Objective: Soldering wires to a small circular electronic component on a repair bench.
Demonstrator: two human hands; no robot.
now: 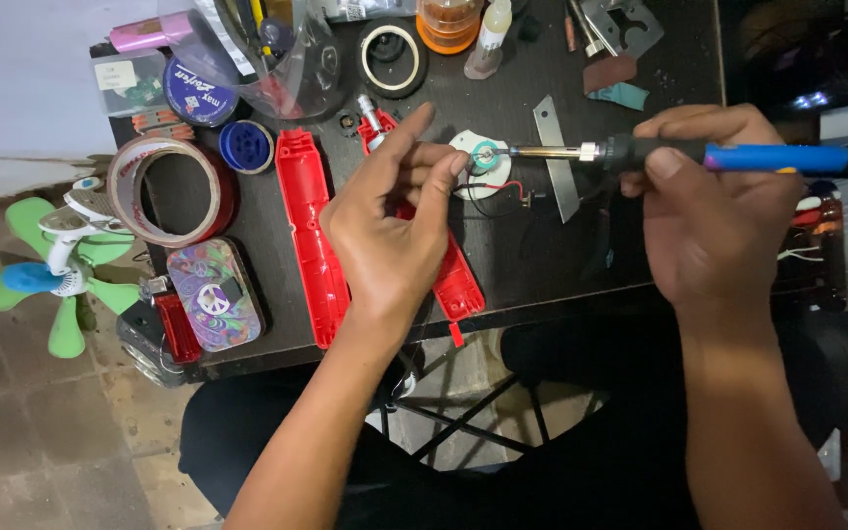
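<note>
Two hands busy: right hand (709, 211) fingers wrapped round soldering iron (699, 155) grip, left hand (390, 226) fingers pinching fragile white disc part (480, 162) edge mid-worktop, looks light.

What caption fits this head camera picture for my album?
Right hand touches a blue-handled soldering iron to a small round white part steadied by left hand.

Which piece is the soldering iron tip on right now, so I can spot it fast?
On the dark table, look between the two hands, just right of the long red plastic shell. The soldering iron in the right hand points at a small white round disc by the left hand fingertips. It alone has a teal ring and red and black wires.
</note>
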